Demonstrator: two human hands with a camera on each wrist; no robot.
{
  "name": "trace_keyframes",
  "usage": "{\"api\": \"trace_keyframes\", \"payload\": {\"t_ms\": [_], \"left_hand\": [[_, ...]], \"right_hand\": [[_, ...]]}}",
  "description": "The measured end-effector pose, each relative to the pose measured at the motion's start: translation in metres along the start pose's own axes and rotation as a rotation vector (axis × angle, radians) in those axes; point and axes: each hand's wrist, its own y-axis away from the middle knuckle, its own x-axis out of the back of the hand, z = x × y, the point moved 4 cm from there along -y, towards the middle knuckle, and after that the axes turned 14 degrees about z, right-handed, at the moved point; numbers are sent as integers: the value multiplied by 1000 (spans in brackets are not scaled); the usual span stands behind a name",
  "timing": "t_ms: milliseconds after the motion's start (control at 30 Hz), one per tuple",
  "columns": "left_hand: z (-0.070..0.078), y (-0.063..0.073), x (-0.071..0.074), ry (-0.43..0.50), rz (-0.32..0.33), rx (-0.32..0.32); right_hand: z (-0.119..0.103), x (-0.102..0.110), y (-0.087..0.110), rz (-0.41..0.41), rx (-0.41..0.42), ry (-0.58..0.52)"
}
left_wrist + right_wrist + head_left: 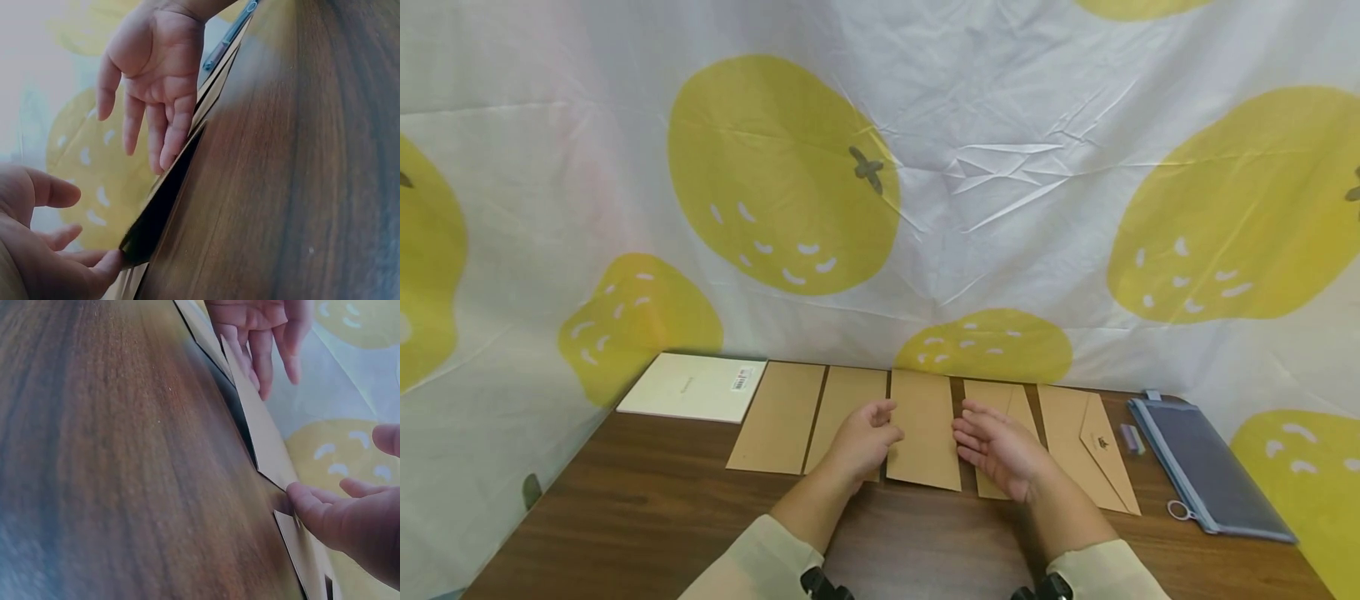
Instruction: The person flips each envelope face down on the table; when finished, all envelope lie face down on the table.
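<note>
Brown kraft envelopes lie in a row along the back of the table, and the middle envelope (pixel 923 429) is between my two hands. My left hand (pixel 863 437) is at its left edge and my right hand (pixel 1000 450) at its right edge, palms facing each other, fingers loosely extended. In the left wrist view the fingertips of my left hand (pixel 56 250) are right at a corner of the envelope, with a dark gap under its near edge. In the right wrist view the fingertips of my right hand (pixel 344 512) are at its opposite corner.
A white flat booklet (pixel 692 387) with a barcode sticker lies at the left end. The rightmost envelope (pixel 1078 433) shows its flap and a small print. Beyond it are a small purple block (pixel 1129 438) and a blue-grey zip pouch (pixel 1213 467). A lemon-print curtain (pixel 1000 225) hangs behind.
</note>
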Motion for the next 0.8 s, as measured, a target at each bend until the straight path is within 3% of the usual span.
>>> {"api": "trace_keyframes", "payload": {"t_ms": [200, 400, 500, 633, 800], "left_hand": [[3, 5, -2, -37, -46, 10], [8, 8, -3, -64, -42, 1], [13, 10, -6, -31, -31, -11], [19, 14, -19, 37, -29, -26], [18, 18, -46, 83, -45, -22]], "right_hand": [[-2, 1, 0, 4, 5, -7], [-4, 4, 1, 26, 10, 10], [-10, 11, 2, 53, 33, 31], [-20, 28, 1, 77, 80, 63], [-25, 53, 3, 83, 115, 138]]}}
